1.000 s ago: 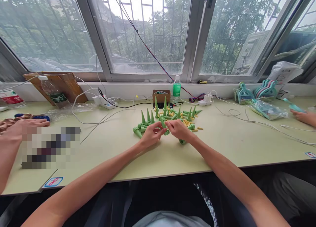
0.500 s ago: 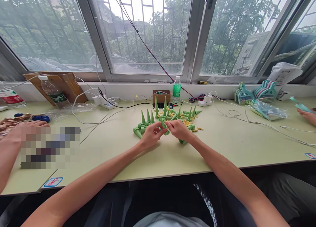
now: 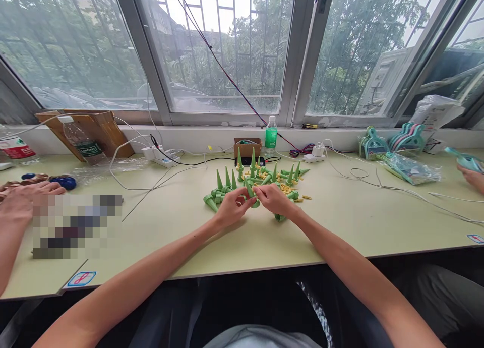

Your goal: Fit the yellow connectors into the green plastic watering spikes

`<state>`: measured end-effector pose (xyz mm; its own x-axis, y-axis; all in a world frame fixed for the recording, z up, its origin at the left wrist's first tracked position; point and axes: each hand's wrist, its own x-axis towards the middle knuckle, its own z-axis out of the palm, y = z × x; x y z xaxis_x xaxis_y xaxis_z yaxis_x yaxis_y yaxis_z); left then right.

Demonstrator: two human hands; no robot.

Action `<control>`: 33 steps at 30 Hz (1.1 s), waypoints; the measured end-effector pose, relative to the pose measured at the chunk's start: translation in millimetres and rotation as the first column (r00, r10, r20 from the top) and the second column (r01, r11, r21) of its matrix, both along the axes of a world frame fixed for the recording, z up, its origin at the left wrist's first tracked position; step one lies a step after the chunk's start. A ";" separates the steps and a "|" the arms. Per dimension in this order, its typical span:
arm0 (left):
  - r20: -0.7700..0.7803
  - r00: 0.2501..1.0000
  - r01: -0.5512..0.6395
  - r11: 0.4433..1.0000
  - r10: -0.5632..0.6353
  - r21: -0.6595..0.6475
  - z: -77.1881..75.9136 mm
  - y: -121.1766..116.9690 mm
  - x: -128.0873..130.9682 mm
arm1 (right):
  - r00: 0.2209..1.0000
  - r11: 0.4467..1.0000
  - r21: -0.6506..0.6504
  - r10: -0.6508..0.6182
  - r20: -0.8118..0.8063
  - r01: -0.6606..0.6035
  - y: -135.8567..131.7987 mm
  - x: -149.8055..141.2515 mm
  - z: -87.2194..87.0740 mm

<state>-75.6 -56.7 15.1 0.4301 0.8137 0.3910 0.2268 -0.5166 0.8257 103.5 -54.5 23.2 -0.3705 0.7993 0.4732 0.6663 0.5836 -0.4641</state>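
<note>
Your left hand [image 3: 232, 207] is gripping a green cone [image 3: 250, 189] between thumb and fingers, low on its body, with the tip leaning up and to the left. Your right hand [image 3: 275, 197] is bent close against the right side of that cone, fingertips drawn together; you can't tell from here whether they pinch the cone itself or some small piece hidden behind them. The held cone is in front of you, just above the bench [image 3: 181, 232], at the near edge of a cluster of similar parts.

Around your hands, you have more green cones [image 3: 227, 177], some upright and some on their sides. One lying cone [image 3: 210, 202] is just left of your left hand, and a green piece [image 3: 279, 217] sits beneath your right wrist. Small yellow pieces [image 3: 286, 189] are scattered beyond and to the right of your right hand. Behind the cluster you have a small cardboard box [image 3: 247, 147] and, just right of it, an upright bottle [image 3: 270, 137] with a green label. Off to your far right, a co-worker's hand [image 3: 472, 177] holds a light blue item [image 3: 459, 158]
</note>
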 end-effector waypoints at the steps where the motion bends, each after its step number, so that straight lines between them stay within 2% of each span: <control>1: -0.002 1.000 0.000 1.000 0.000 0.008 -0.9 0.6 -0.4 | 1.000 1.000 -0.001 -0.001 0.005 0.001 0.1 -0.1 0.2; 7: -0.053 0.999 -0.002 0.996 0.007 0.087 -6.3 3.9 -2.1 | 0.998 0.999 -0.040 0.026 0.062 -0.024 -0.1 -1.0 0.5; 11: -0.056 0.998 -0.005 0.995 0.010 0.095 -7.7 5.2 -2.6 | 0.998 0.999 -0.040 0.039 0.055 -0.037 0.2 -1.1 -0.7; 23: -0.116 0.990 -0.047 0.969 0.077 0.243 -1.0 1.2 -1.2 | 0.999 0.999 -0.043 0.027 0.023 -0.026 1.7 -0.3 -1.3; 33: -0.125 0.989 -0.052 0.968 0.085 0.245 -5.9 3.5 -1.8 | 0.999 0.998 -0.047 0.033 -0.019 -0.034 2.7 -1.1 -2.3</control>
<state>-77.4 -53.2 9.1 0.4379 0.7323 0.5215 0.3681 -0.6753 0.6392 102.4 -51.8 20.9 -0.3891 0.8083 0.4419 0.6382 0.5824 -0.5035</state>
